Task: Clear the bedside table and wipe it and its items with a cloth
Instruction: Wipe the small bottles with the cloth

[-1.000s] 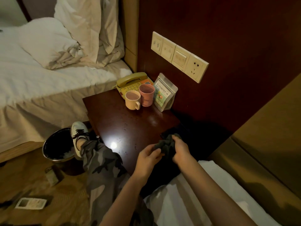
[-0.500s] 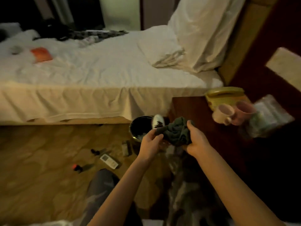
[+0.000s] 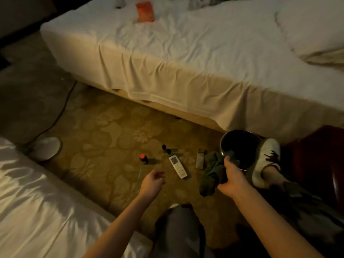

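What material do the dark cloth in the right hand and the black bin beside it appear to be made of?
Cloth: soft woven or knitted fabric, matte dark green; it bunches and droops from the right hand. Bin: probably metal or hard plastic, glossy black; its rim shows a bright thin reflection. The frame is too dim to be certain.

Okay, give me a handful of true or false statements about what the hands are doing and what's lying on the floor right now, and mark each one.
1. The right hand grips the dark cloth. True.
2. The left hand holds the white remote. False: it holds nothing and hovers above the carpet, the remote lying on the floor beyond it.
3. A small bottle with a red cap stands on the carpet left of the remote. True.
4. The orange item lies on the floor. False: it lies on the bed.
5. The dark bin stands on the bed. False: it stands on the floor beside a white shoe.
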Demonstrator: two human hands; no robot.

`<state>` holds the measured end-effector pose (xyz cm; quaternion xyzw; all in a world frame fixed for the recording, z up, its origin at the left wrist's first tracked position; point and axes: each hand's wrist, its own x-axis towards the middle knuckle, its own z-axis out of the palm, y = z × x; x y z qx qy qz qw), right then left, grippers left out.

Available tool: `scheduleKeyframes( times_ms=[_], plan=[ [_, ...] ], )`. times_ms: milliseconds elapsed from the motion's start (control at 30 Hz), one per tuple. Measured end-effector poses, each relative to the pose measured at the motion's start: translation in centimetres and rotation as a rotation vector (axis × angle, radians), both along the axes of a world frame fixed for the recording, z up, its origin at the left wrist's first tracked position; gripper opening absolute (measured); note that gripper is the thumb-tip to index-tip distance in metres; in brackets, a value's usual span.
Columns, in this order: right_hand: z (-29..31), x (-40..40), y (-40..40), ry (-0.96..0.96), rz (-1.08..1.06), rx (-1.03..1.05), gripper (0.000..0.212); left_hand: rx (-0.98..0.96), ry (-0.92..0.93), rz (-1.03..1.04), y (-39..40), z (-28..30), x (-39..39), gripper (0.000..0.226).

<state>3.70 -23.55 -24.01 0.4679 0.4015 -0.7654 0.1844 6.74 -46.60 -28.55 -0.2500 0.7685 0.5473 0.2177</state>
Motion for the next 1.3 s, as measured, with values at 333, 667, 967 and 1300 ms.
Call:
scheduleKeyframes(
  times_ms=[333,667,967,1300],
  plan=[
    [-15.4,-6.7,-5.3,-0.218,0.077,-0.008,0.055,-0.182,-0.342,0.192,-8.8,-16.8,-6.9,0.047],
    [-28.4,-10.9,-9.9,-0.325,0.188,-0.137,0.055,-0.293,-0.264,0.36,-10.1,-30.4,-15.8,0.08],
    [-36.0,-12.7,-11.5,-0.259,0.198,-0.307,0.057,-0.381,-0.084,0.414,-11.7,-36.8,-20.3,0.06],
    [-28.8,-11.8,-9.1,-0.228,0.258,-0.302,0.055,-0.209,0.073,0.392,-8.0,-29.8,-16.3,0.069]
  ],
)
